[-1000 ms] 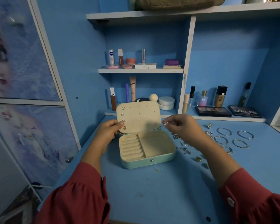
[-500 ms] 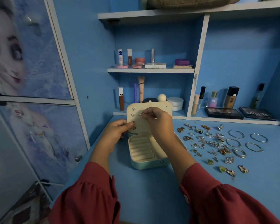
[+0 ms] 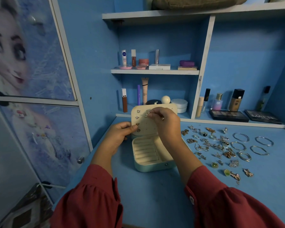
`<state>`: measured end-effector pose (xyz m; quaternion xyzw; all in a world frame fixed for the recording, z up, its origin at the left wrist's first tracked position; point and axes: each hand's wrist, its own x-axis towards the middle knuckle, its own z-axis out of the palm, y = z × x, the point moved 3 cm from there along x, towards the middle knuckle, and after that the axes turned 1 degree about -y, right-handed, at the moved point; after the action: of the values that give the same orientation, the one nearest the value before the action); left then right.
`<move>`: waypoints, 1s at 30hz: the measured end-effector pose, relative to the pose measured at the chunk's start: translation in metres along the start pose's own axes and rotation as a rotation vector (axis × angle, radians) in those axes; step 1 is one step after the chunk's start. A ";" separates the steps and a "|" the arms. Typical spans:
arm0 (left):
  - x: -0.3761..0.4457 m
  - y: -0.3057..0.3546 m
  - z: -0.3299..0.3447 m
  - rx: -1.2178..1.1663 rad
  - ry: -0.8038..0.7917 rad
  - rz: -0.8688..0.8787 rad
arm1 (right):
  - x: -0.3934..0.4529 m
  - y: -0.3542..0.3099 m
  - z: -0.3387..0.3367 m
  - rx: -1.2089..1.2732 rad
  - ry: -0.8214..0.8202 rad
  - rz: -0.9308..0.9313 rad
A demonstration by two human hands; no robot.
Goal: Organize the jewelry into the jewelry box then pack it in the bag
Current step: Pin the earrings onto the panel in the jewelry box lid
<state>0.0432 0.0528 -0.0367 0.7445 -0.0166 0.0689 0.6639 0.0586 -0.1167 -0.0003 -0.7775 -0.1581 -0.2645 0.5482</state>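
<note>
An open mint jewelry box (image 3: 152, 167) stands on the blue desk, its cream lid (image 3: 150, 127) upright and dotted with holes. Several small earrings sit in the lid's left column. My left hand (image 3: 120, 134) grips the lid's left edge. My right hand (image 3: 166, 124) pinches a small silver earring (image 3: 146, 114) against the upper part of the lid. Loose jewelry (image 3: 220, 148) lies spread to the right of the box: earrings, rings and chains, with several silver bangles (image 3: 250, 145) farthest right.
Cosmetics fill the shelves behind the box: tubes, jars, bottles (image 3: 236, 100) and two palettes (image 3: 229, 116). An olive bag (image 3: 196, 2) lies on the top shelf. A cupboard with printed doors (image 3: 31, 79) stands at the left.
My right hand carried the earring from right of the box across to the lid and now holds it against the holes. My left hand kept hold of the lid's edge. The camera view shifted left.
</note>
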 end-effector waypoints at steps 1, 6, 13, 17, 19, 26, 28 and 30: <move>0.000 0.000 0.000 0.002 -0.001 0.000 | 0.000 0.000 -0.001 0.004 0.003 -0.012; -0.001 0.001 -0.001 0.006 -0.007 -0.003 | 0.000 -0.003 -0.004 -0.025 0.010 -0.079; -0.005 0.005 0.003 0.026 -0.033 -0.006 | -0.003 -0.009 -0.006 -0.066 0.034 -0.088; -0.006 0.008 0.003 0.035 -0.036 -0.003 | -0.004 -0.012 -0.009 -0.164 0.041 -0.109; -0.007 0.008 0.003 0.040 -0.033 -0.009 | -0.002 -0.011 -0.011 -0.253 0.024 -0.111; -0.014 0.018 0.007 0.039 0.049 -0.017 | 0.000 -0.009 -0.020 -0.329 0.036 -0.112; -0.020 0.023 0.006 0.046 0.172 0.010 | -0.001 -0.010 -0.021 -0.345 0.033 -0.122; -0.028 0.029 0.008 -0.038 0.236 0.039 | -0.003 -0.011 -0.023 -0.348 0.036 -0.147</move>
<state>0.0132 0.0394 -0.0127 0.7181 0.0461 0.1685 0.6737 0.0446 -0.1342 0.0119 -0.8420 -0.1564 -0.3411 0.3875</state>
